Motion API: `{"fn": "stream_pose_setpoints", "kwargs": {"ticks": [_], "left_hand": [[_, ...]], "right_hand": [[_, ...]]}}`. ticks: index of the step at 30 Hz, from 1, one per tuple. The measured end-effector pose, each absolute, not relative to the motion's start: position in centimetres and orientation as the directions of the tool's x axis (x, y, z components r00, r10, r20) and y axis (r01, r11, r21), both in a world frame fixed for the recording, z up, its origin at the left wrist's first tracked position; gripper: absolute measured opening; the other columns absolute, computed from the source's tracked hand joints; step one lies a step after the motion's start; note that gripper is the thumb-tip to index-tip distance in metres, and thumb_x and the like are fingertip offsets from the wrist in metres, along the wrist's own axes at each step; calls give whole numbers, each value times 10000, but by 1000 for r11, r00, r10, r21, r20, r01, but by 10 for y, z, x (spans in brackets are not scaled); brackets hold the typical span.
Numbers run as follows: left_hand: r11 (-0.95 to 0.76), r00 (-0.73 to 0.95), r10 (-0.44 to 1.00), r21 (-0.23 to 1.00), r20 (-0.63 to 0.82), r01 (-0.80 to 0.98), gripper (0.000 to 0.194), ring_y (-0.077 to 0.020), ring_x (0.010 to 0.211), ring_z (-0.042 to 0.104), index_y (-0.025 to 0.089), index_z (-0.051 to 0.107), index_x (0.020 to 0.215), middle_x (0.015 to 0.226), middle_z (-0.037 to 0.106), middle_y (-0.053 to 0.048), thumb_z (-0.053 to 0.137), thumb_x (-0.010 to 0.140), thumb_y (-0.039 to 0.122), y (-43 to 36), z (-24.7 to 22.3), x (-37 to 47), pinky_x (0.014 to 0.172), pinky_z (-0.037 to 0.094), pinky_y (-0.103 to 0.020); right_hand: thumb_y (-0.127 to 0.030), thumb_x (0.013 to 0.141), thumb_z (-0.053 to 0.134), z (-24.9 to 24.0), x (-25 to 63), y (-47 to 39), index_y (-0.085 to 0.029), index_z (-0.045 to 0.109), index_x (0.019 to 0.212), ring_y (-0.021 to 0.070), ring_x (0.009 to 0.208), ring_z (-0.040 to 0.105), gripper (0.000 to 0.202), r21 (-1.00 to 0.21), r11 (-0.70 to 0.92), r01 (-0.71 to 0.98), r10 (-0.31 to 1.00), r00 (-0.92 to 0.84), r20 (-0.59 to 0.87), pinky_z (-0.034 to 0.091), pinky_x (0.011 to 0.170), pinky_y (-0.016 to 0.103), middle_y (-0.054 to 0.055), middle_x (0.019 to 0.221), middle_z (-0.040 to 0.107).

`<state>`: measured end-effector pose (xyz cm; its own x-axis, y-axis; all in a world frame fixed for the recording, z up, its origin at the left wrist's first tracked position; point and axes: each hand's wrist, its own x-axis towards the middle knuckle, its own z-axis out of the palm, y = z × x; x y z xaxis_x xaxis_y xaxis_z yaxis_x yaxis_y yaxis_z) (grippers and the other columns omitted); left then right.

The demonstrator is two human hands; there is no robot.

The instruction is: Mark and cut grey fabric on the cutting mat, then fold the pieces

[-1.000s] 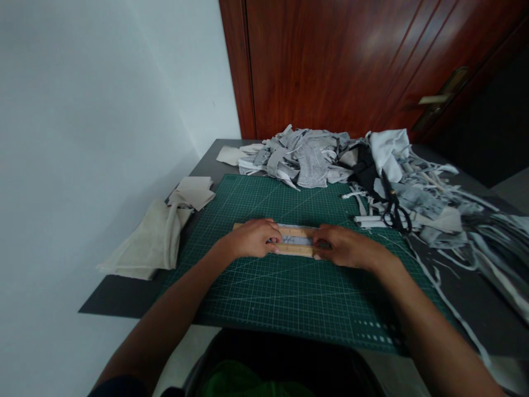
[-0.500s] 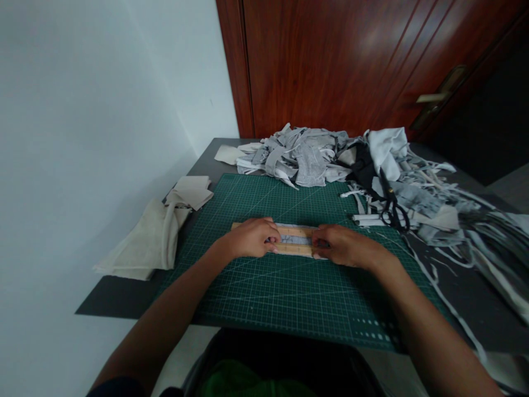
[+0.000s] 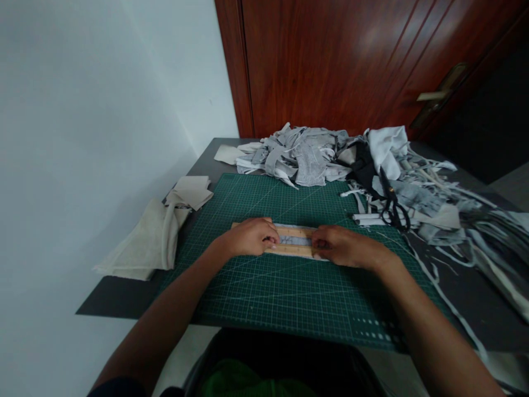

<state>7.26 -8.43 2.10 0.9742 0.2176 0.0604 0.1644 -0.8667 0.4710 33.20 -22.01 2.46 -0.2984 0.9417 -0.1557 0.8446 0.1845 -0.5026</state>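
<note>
Two ruler-like wooden strips [image 3: 294, 251] lie parallel across a small piece of pale grey fabric [image 3: 295, 240], which shows between them and along their edges. My left hand [image 3: 253, 236] is closed over their left part, fingers curled and pressing down. At the right end my right hand [image 3: 341, 245] pinches across both strips with bent fingers. Each palm hides part of the wood and cloth. Everything rests flat on a green cutting mat [image 3: 289, 292] with a printed grid.
Grey fabric scraps [image 3: 312, 157] are heaped at the back of the dark table [image 3: 113, 298]. Black scissors [image 3: 392, 207] lie at the right among strips and cords [image 3: 438, 193]. Folded cream cloth [image 3: 151, 237] sits at the left edge by the wall. A wooden door [image 3: 322, 66] stands behind.
My left fingers have shifted very slightly on the wooden strips. My right hand, the strips and the fabric look the same.
</note>
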Motion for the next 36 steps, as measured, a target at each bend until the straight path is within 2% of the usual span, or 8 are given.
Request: {"fn": "stream_pose_setpoints", "kwargs": {"ticks": [10,13,18,26,36], "left_hand": [[-845,974,225,505,31,179,153,-183,906,618,194,782,911,896,761,-37,669,869,100,-80,19,73,832,445,-282],[-855,972,233,483,35,188,128,-182,913,613,194,772,905,887,746,-33,680,863,115,-81,19,73,831,444,-278],[-874,969,246,440,34,207,61,-192,925,596,198,748,863,865,711,-26,772,807,197,-83,20,71,827,440,-281],[-881,963,267,412,24,234,51,-178,894,608,194,734,817,844,706,-20,708,841,156,-85,21,72,793,432,-267],[-868,948,317,395,-21,300,43,-170,867,640,201,747,827,885,726,-15,708,843,193,-85,20,72,762,428,-259]], "right_hand": [[-172,843,602,30,330,-222,-215,688,864,181,750,619,99,-529,160,834,936,-298,-187,423,648,263,33,858,677],[-222,837,650,33,327,-223,-215,693,854,175,711,609,47,-532,124,838,937,-275,-214,410,613,261,30,842,685],[-250,826,675,31,326,-221,-208,679,815,170,709,596,44,-479,100,872,944,-235,-232,389,606,259,37,851,685],[-258,835,665,34,325,-221,-198,671,847,173,739,602,61,-449,61,891,937,-207,-282,378,615,257,46,865,691],[-281,838,669,39,322,-223,-189,676,879,176,762,609,101,-419,38,907,930,-185,-316,374,619,259,56,893,698]]}}
